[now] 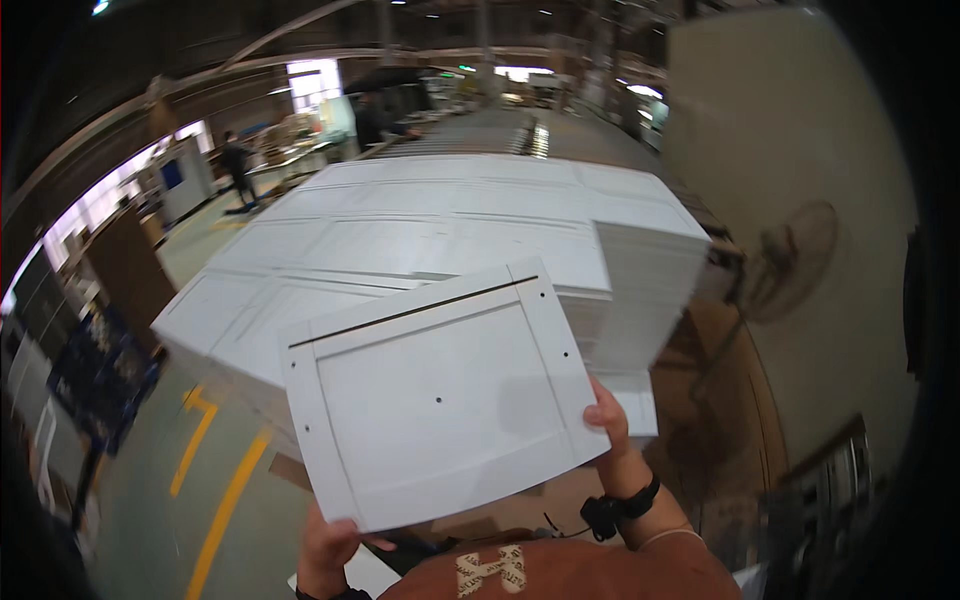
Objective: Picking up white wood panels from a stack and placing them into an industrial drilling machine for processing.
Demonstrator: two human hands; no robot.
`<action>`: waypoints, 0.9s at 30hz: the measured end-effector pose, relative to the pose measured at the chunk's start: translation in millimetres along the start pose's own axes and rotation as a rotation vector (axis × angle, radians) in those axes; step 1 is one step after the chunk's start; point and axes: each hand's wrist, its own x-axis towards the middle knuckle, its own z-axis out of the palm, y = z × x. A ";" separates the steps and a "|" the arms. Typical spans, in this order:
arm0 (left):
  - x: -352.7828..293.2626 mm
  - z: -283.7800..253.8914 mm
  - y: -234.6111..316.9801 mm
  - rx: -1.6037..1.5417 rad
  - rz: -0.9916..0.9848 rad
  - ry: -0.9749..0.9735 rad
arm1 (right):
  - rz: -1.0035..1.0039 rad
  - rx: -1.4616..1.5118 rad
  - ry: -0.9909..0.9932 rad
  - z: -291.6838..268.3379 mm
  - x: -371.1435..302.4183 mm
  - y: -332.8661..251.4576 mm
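Between my hands I hold a white panel (440,430), tilted up in front of me. It has a recessed middle, a dark groove near its far edge and several small dark holes. My left hand (330,550) grips the near left corner, thumb on the face. On the right side, my right hand (608,420) clasps the edge, its thumb over the front; the other fingers are hidden behind. Beyond the panel lie stacks of white panels (440,235), their tops side by side and partly covered by the one I hold.
A roller conveyor (470,132) stretches away behind the stacks. To the right stand a fan (795,260) and a beige wall (790,130). Yellow lines (225,520) mark the green floor at left, near a blue pallet (105,375). A person (237,168) stands farther off.
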 end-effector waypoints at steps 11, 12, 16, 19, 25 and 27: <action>103.1 71.3 -157.9 0.455 -0.635 -0.713 | -0.161 0.206 0.753 -160.8 -198.1 16.6; 109.8 71.9 -183.1 0.454 -0.643 -0.710 | -0.100 0.280 0.876 -171.9 -215.2 25.5; 143.8 61.2 -276.0 0.381 -1.019 -0.608 | -0.096 0.289 1.056 -220.2 -265.0 56.9; 164.5 43.2 -336.0 0.330 -1.203 -0.588 | -0.050 0.280 1.225 -262.6 -276.9 70.6; 200.0 2.5 -408.8 0.145 -1.155 -0.264 | 0.030 0.282 1.204 -344.5 -240.0 86.7; 212.7 -11.0 -424.3 0.079 -1.153 -0.199 | 0.141 0.297 1.289 -365.0 -216.5 95.0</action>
